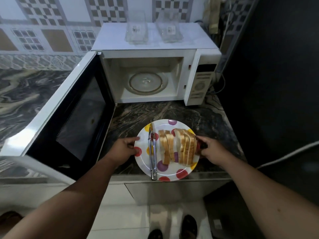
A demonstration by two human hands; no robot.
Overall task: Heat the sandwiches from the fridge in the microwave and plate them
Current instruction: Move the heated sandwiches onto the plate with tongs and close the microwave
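While the microwave [151,78] stands with its door [69,118] swung wide and its turntable [148,82] bare, the spotted plate [165,175] is gripped at opposite rims by the left hand [124,149] and the right hand [209,149]. Two sandwiches [177,146] and tongs [152,152] are carried on it, resting at the counter's [138,116] front edge. Whether loading or final plating is in hand cannot be told; if loading, the tongs must first be removed and the plate kept level

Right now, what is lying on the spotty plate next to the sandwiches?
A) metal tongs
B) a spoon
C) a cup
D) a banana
A: a pair of metal tongs lies on the spotty plate, just left of the sandwiches, while the left hand and right hand hold the plate's two sides.
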